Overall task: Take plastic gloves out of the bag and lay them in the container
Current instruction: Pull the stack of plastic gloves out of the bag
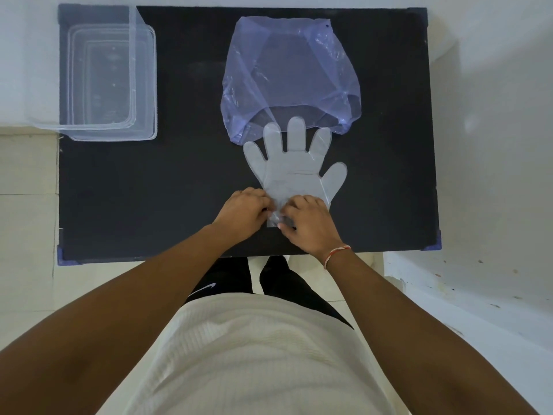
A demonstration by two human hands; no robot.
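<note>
Clear plastic glove [294,169] being pinched at its cuff by left hand [244,209] and right hand [308,223], lying flat on black desk [149,190], fingertips overlapping mouth of purple bag [288,79], clear container [109,76] being left at far-left corner.

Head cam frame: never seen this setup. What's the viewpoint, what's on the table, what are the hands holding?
There is no robot here. One wide-angle camera worn on a person's head looks down at their bare hands. On the black rectangular tabletop lie a translucent purple plastic bag, a clear rectangular plastic container at the far left corner, apparently empty, and a flat clear plastic glove, its fingertips overlapping the bag's mouth. The left hand and right hand both pinch the glove's cuff.
</note>
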